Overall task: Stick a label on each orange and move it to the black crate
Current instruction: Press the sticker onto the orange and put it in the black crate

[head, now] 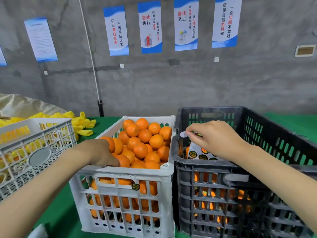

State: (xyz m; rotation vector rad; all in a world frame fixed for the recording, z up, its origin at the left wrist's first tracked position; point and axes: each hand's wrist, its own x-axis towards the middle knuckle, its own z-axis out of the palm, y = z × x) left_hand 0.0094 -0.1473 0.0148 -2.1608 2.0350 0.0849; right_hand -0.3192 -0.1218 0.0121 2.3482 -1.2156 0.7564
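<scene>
Plainly much is left: the white slatted plastic crate (137, 170) at centre is heaped with round oranges (145, 134), no labels showing, while the black slatted plastic crate (212, 109) to its right holds only a low layer, glimpsed through its slats. The right grip (214, 140) pinches a small round label (183, 134) above the white sticker sheet (199, 154) lying in the black crate. The left grip (101, 153) curls over one orange (123, 161) at the white crate's near left, seemingly grasping it, not yet lifted

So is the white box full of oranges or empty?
Full. Oranges heap up to the rim of the white crate, and more show through its slatted side.
</scene>
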